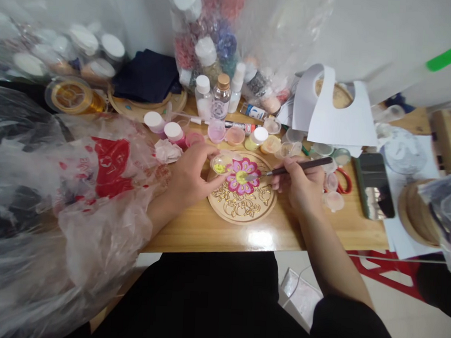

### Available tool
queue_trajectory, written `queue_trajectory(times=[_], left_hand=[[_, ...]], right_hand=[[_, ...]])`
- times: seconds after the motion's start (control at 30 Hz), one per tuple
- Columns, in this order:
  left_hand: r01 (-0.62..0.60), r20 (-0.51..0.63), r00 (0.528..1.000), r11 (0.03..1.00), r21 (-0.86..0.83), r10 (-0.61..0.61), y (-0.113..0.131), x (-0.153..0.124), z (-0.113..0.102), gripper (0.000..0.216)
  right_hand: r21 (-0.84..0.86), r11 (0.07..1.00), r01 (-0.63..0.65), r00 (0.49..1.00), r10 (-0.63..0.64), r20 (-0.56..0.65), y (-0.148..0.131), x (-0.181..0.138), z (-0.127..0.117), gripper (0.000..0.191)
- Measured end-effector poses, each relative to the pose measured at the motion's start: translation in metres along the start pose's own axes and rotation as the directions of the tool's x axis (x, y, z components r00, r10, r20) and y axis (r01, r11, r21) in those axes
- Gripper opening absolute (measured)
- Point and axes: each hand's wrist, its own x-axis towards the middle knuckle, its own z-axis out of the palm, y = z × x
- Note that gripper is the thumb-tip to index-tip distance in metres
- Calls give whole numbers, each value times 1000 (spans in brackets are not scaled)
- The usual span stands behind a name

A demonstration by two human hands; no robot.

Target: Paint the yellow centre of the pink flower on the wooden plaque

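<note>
A round wooden board [242,214] lies on the table, bearing a pink-and-magenta flower [243,176] with a yellow centre and gold outlined scrollwork below. My right hand [301,185] grips a palette knife [308,165] by its dark handle; its metal blade touches the flower's yellow centre. At the board's upper left, my left hand [191,175] curls thumb and forefinger around a small clear cup [220,165] with yellow paste in it. The left thumb reaches over the board beside the petals. The other left fingers are partly hidden.
Small open paint pots [216,131], white-capped jars [174,133] and bottles [221,96] line the table behind the board. Plastic bags [108,203] crowd the left side. Red-handled scissors [345,181], a phone [374,185] and a wooden ring [418,212] lie to the right.
</note>
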Motion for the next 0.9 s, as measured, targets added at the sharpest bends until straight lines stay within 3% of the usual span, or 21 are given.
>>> queue_trajectory(times=[0.33, 0.67, 0.9], left_hand=[[-1, -3, 1000, 1000, -2, 1, 0, 0, -1, 37], [2, 7, 1000, 1000, -13, -2, 0, 0, 0, 38], [1, 2, 1000, 1000, -16, -1, 1, 0, -1, 38]], right_hand=[[-71, 983, 167, 986, -166, 15, -2, -5, 3, 24], [-34, 998, 57, 996, -55, 68, -3, -4, 7, 29], [-40, 995, 96, 995, -95, 31, 0, -5, 6, 24]])
